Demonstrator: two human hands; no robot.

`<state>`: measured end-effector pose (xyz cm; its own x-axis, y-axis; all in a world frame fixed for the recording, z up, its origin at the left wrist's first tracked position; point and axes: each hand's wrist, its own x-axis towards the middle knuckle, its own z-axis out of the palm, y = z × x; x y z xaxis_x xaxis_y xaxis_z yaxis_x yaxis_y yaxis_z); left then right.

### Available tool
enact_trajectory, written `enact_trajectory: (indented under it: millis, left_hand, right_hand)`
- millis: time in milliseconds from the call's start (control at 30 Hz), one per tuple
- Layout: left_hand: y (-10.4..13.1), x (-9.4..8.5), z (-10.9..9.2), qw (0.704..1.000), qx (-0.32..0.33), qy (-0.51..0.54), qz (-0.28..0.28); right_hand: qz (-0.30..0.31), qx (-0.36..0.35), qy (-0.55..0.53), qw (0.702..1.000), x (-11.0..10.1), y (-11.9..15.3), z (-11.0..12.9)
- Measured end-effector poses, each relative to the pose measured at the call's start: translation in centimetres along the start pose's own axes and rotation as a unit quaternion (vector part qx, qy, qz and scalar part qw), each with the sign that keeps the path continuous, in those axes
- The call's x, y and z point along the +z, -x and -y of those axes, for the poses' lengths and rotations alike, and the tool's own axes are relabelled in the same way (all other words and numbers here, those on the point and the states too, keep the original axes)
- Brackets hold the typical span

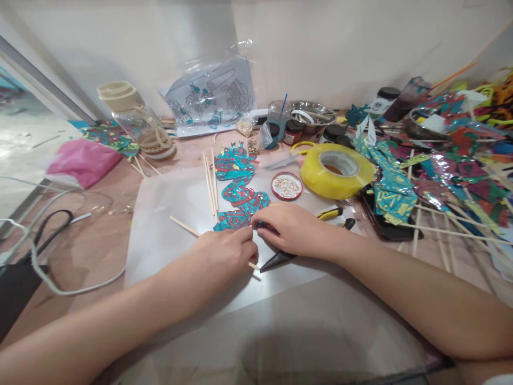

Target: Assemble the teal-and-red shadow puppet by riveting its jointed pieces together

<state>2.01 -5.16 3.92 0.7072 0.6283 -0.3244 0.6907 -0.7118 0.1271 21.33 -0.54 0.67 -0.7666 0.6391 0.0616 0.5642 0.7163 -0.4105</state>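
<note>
A teal and red painted cut-out figure (240, 187) lies on a white translucent sheet (156, 224). At its lower edge my left hand (228, 254) has its fingers curled, with a thin wooden stick passing beneath it. My right hand (286, 227) touches the lower right of the figure, fingers bent around a small dark thing I cannot make out. Black pliers (276, 261) lie under my right hand, their tip pointing left. Several wooden sticks (210, 187) rest left of the figure. A red-rimmed lid (287, 186) holds small golden pieces.
Yellow tape (337, 170) and yellow-handled cutters (331, 214) lie right of the sheet. More painted figures (395, 187) and sticks pile up at the right. A bottle (138, 120), pink cloth (84, 162) and white cable (76, 293) are at the left; jars (294, 131) stand behind.
</note>
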Motion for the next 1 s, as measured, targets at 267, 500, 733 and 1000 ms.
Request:
enact_trajectory:
  millis: [267, 500, 733, 1000]
  left_hand:
    - [-0.1, 0.3, 0.3, 0.999, 0.035, -0.027, -0.022]
    - [-0.6, 1.0, 2.3, 0.995, -0.009, 0.055, -0.084]
    - [-0.3, 0.4, 2.8, 0.996, 0.006, 0.025, -0.088]
    - [-0.4, 0.7, 3.0, 0.991, 0.066, -0.051, -0.101]
  right_hand:
    - [-0.003, -0.001, 0.0, 1.0, 0.0, 0.0, 0.0]
    - [-0.011, -0.013, 0.004, 1.0, 0.0, 0.0, 0.0]
    - [-0.011, -0.009, 0.004, 1.0, 0.2, 0.1, -0.2]
    - [-0.009, -0.012, 0.006, 1.0, 0.1, 0.1, -0.1]
